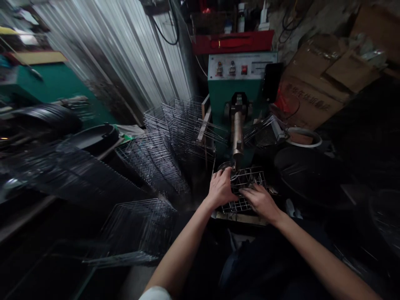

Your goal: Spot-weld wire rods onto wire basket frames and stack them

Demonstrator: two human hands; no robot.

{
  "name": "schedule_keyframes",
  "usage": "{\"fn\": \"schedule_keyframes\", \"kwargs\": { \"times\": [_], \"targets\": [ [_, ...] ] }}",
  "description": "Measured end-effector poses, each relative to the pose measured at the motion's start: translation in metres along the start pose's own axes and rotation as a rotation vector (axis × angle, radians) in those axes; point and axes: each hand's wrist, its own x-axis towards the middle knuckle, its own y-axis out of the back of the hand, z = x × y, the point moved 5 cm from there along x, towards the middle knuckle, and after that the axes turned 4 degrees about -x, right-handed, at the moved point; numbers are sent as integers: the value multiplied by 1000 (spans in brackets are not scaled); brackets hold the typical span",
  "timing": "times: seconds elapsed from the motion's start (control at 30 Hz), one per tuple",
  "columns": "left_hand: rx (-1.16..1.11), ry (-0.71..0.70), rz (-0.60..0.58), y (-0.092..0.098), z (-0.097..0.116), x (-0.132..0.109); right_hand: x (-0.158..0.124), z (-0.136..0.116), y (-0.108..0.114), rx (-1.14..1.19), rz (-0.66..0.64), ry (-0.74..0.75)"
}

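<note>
A small wire grid rack (246, 183) lies under the copper-coloured arm (238, 133) of a green welding machine (239, 89). My left hand (221, 188) rests on the rack's left side with its fingers curled around the wires. On the rack's near right part lies my right hand (261, 201), its fingers pressing down on the wires. Both hands hold the rack in place just below the arm's tip.
Stacks of finished wire racks (170, 139) stand to the left, and more (137, 231) lie at the lower left. Dark round pans (93, 137) sit further left. Cardboard boxes (315, 83) are at the right, and a corrugated metal wall (125, 54) rises behind.
</note>
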Motion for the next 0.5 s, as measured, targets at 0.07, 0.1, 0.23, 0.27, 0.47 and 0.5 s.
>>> {"fn": "schedule_keyframes", "kwargs": {
  "times": [0.07,0.1,0.23,0.27,0.47,0.5],
  "targets": [
    [2,12,-12,0,-2,4,2,2,-1,-8,-4,-10],
    [2,15,-17,1,-2,6,4,3,-1,-10,-10,-18],
    [11,7,-3,4,-4,14,13,8,0,6,-20,-58],
    [15,1,5,4,-4,16,16,9,1,22,-18,-56],
    [31,-15,14,4,-7,20,22,7,4,58,-4,-79],
    [32,-12,8,4,-8,22,23,8,3,43,-4,-95]
  ]
}}
